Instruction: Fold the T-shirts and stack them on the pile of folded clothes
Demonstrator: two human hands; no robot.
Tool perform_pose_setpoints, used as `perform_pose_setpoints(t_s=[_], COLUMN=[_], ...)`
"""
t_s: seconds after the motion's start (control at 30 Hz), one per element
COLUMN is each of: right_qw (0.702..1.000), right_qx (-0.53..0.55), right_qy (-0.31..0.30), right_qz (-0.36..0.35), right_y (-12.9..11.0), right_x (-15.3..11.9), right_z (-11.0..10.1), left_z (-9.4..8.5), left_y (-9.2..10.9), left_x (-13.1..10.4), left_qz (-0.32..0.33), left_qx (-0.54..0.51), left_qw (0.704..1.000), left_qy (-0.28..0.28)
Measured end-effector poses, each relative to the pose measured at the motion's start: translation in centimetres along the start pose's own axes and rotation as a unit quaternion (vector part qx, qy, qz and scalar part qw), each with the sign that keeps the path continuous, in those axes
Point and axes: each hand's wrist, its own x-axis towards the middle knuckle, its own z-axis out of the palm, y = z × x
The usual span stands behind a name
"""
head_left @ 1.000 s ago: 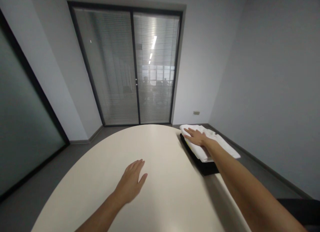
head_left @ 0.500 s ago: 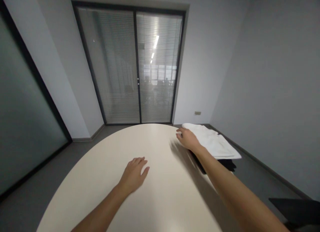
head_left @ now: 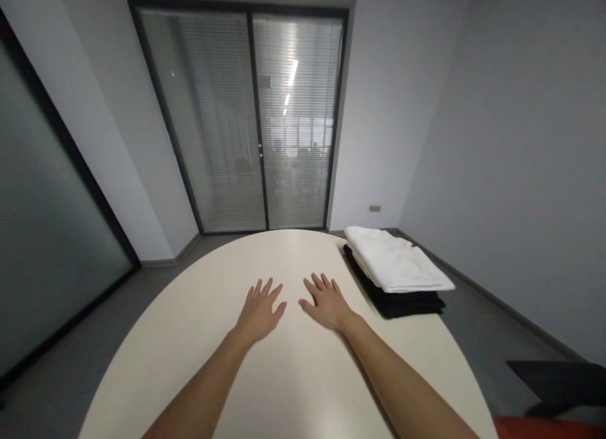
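Note:
My left hand (head_left: 259, 314) rests palm down on the pale round table (head_left: 189, 325), fingers spread and holding nothing. Beside it, a short gap to the right, my right hand (head_left: 326, 303) also lies flat with its fingers apart. Right of my right hand is a stack of folded cloth near the table's right edge. White folded cloth (head_left: 400, 262) forms its top, black folded cloth (head_left: 409, 304) is underneath, and a thin yellow strip shows at the left side between them. Neither hand touches the stack.
Behind the table stand glass doors with blinds (head_left: 298, 174), framed in black. A frosted glass panel (head_left: 52, 237) is at the left. At the lower right are a dark flat object (head_left: 558, 382) and something red (head_left: 544, 427), close to the table's edge.
My right hand has come away from the stack, moving left and nearer to me, down onto the table. The fingers of my left hand have spread wider. The view has shifted slightly.

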Motion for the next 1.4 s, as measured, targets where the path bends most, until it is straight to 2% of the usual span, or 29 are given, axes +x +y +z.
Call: perform_pose_setpoints(t_s=[1.4], right_qw=[1.0], right_qx=[-0.003], right_qy=[0.008], right_qz=[-0.006], right_y=[0.56], right_x=[0.56], right_z=[0.55], left_z=[0.31], left_y=[-0.21], left_x=[0.37], left_qz=[-0.001], left_qx=[-0.006], left_qw=[1.0], left_qy=[0.003])
